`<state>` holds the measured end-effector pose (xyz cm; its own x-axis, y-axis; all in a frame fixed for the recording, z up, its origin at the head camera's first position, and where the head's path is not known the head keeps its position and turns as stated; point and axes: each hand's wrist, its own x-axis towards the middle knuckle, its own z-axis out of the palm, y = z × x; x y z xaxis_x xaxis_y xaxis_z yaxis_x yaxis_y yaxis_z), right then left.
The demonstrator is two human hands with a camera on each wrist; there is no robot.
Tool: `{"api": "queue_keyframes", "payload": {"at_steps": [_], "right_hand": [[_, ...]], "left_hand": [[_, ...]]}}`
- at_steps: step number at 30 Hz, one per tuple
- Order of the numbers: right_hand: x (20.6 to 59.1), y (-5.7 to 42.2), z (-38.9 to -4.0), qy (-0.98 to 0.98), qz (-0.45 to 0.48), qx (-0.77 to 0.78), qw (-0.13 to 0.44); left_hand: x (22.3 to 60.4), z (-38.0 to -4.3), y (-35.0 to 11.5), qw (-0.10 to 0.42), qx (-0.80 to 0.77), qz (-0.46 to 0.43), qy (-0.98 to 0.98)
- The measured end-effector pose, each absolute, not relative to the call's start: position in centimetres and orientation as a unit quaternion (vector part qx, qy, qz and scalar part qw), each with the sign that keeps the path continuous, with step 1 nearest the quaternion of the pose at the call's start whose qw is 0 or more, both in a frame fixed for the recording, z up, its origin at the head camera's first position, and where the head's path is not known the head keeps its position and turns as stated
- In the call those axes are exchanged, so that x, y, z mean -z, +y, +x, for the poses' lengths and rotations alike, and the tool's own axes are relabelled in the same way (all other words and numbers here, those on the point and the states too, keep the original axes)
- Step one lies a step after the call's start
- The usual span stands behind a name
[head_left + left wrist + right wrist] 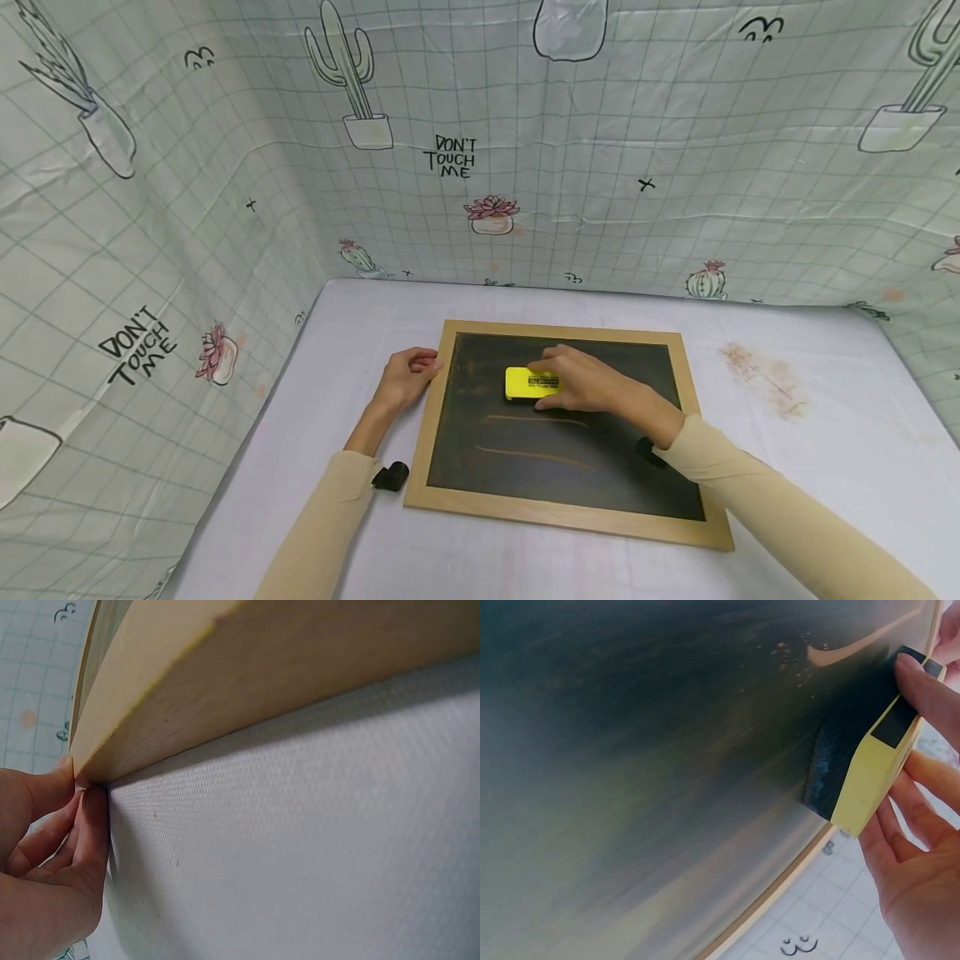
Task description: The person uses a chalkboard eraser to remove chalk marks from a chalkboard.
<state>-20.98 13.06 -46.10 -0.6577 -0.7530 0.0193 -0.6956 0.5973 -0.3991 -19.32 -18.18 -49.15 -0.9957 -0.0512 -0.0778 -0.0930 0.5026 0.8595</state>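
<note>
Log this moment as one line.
right hand: grips yellow eraser at chalkboard | left hand: holds wooden frame at left | chalk lines: two in head view

Pinched left hand (pixel 405 380), curled right hand (pixel 583 380)

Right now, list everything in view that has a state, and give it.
Wood-framed chalkboard: lying flat, surface smudged.
Yellow-and-black eraser: gripped, black side toward the chalkboard.
Two chalk lines: faint, unerased.
Left hand: pinching the chalkboard's left edge.
Right hand: gripping the eraser.
White tabletop: stained at right.
Cloth backdrop: wrinkled.
</note>
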Motion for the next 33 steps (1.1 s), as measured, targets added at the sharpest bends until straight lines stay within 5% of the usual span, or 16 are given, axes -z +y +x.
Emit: {"api": "queue_keyframes", "payload": {"at_steps": [33], "right_hand": [[46.1,19.3,-19.8,0.899,-0.381,0.211,0.047]], "left_hand": [[48.9,-19.0,-18.0,0.023,-0.495,-0.047,0.867]]}}
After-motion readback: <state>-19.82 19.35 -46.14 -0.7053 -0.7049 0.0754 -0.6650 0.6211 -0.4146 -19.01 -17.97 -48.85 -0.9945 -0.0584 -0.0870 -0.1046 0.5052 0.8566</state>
